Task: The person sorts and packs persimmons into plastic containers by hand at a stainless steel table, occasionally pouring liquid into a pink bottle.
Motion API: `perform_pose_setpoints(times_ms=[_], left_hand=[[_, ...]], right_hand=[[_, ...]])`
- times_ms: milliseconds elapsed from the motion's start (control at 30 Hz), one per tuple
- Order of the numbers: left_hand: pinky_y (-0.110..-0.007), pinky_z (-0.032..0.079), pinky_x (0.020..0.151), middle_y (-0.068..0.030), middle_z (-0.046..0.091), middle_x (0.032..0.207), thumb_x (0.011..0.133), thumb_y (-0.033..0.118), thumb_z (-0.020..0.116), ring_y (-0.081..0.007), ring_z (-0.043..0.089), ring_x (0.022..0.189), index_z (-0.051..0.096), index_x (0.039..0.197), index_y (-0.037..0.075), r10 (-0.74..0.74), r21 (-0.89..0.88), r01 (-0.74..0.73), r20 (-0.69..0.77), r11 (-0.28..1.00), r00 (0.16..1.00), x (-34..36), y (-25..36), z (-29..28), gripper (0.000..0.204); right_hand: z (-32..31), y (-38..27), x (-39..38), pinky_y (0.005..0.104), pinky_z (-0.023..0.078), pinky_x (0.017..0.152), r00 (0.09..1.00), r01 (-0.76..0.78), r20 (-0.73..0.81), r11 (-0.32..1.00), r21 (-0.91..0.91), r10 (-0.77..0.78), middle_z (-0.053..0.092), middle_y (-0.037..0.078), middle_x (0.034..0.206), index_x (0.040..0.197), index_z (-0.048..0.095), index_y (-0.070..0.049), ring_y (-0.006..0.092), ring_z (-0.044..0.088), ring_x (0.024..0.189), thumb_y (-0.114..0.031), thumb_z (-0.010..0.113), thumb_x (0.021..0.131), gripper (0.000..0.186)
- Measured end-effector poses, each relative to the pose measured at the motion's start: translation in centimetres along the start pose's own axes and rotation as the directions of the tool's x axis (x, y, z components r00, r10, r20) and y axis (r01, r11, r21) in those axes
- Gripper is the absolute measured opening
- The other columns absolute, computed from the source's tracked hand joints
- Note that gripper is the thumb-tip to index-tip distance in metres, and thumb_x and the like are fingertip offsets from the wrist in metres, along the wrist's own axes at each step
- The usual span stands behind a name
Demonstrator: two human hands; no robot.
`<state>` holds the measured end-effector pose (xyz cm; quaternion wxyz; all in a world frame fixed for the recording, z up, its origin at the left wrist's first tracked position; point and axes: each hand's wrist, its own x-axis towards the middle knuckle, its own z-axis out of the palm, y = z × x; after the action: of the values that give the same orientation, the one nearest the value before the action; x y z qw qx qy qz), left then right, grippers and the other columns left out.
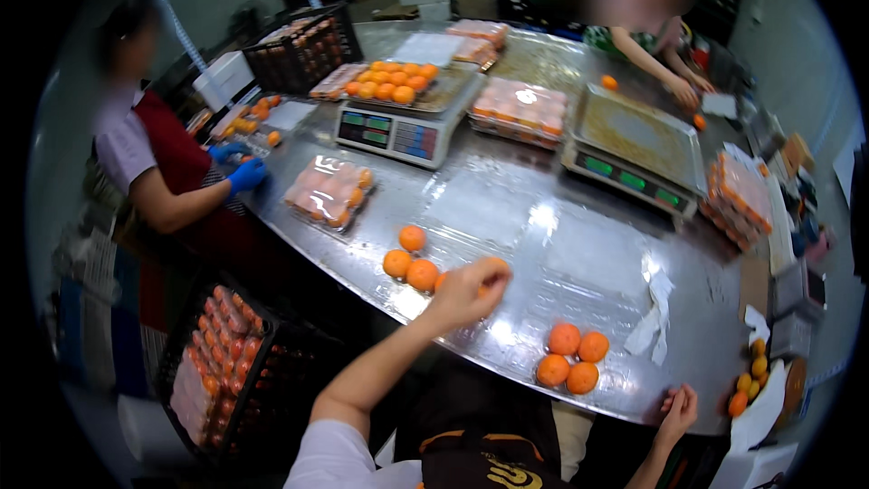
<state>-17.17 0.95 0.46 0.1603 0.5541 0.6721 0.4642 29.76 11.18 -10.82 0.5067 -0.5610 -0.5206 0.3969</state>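
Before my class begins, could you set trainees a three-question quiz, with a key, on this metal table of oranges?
1. How many loose oranges make up the group just left of the right hand?
2. True or false: a tray of oranges sits on the left scale.
3. What colour are the gloves on the worker at far left: a) red, b) blue, c) white?

Key: 1. Four. 2. True. 3. b.

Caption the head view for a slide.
Left hand at loose oranges on a metal table, right hand near its edge, two scales beyond.
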Motion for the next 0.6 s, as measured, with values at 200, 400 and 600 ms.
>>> perform_pose_setpoints(times_ms=[200,400,600], left_hand=[[-0.037,0.045,0.09,-0.0173,0.059,0.1,0.074,0.01,0.062,-0.0323,0.054,0.103,0.063,0.097,-0.004,0.238,0.814,-0.103,-0.045,0.572,0.97,15.8,-11.3,-4.8,0.027],[-0.041,0.033,0.106,-0.0197,0.045,0.137,0.079,0.015,0.056,-0.0348,0.04,0.127,0.058,0.117,-0.009,0.317,0.991,-0.037,-0.006,0.13,0.948,24.9,-21.1,-6.2,0.045],[-0.044,0.025,0.111,-0.0182,0.035,0.146,0.078,0.013,0.055,-0.0377,0.03,0.136,0.066,0.106,-0.007,0.166,0.98,-0.127,0.1,0.156,0.981,26.2,-21.1,-7.4,0.036]], right_hand=[[-1.2,4.1,1.7,0.0222,0.042,0.053,0.988,0.15,0.051,0.965,-0.214,-0.143,0.061,0.003,0.077,0.103,0.062,-0.004,0.0077,0.052,0.061,-0.017,0.053,0.095,0.018],[1.1,-1.2,-0.9,0.0277,0.052,0.065,0.998,0.045,-0.028,0.943,-0.331,-0.058,0.067,0.016,0.093,0.112,0.059,0.005,0.0188,0.063,0.075,-0.009,0.055,0.093,0.024],[0.3,-0.1,-1.1,0.0293,0.051,0.072,0.993,-0.084,-0.109,0.897,-0.435,0.041,0.066,0.016,0.099,0.117,0.056,0.001,0.0203,0.062,0.082,-0.012,0.051,0.096,0.026]])
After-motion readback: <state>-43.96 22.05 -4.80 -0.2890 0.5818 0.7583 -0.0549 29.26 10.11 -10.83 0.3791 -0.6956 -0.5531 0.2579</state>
